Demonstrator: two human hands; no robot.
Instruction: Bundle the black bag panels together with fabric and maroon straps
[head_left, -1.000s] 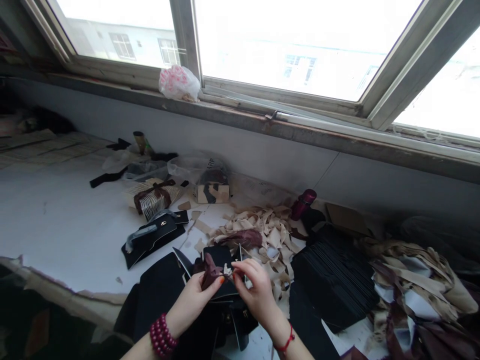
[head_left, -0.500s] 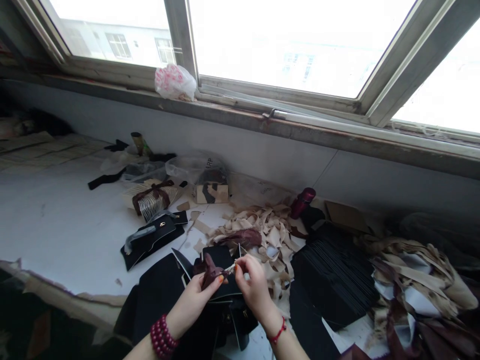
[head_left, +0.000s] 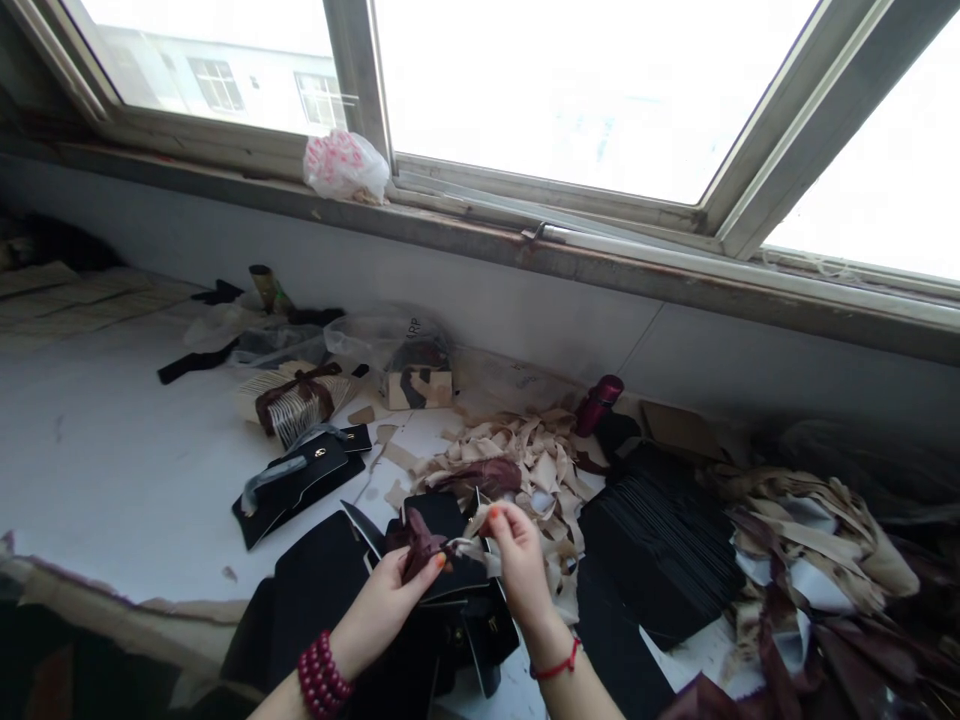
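My left hand [head_left: 390, 600] is closed, thumb and fingers pinching a crumpled dark maroon strip of thin material [head_left: 422, 543]. To its right, my right hand [head_left: 519, 560] is raised a little, with thumb and forefinger pinched on a beige strip [head_left: 480, 530]. The beige strip runs down toward the end of the maroon one; whether they are joined I cannot make out. Beneath both hands lie black flat pieces with pale edges [head_left: 315, 570], like unfinished bags or wallets. Small gold-coloured fittings show on some of them.
Beige scraps [head_left: 540, 450] are heaped beyond my hands, near a maroon bottle [head_left: 599, 404]. To the right stand stacked black panels [head_left: 660, 550] and a pile of scraps [head_left: 817, 530]. On the left lie a black piece with a clasp [head_left: 300, 480] and a tied bundle [head_left: 296, 405].
My right hand has moved up and slightly right, away from the left, and more of the beige strip now shows between them. My left hand keeps its pinch on the maroon strip.
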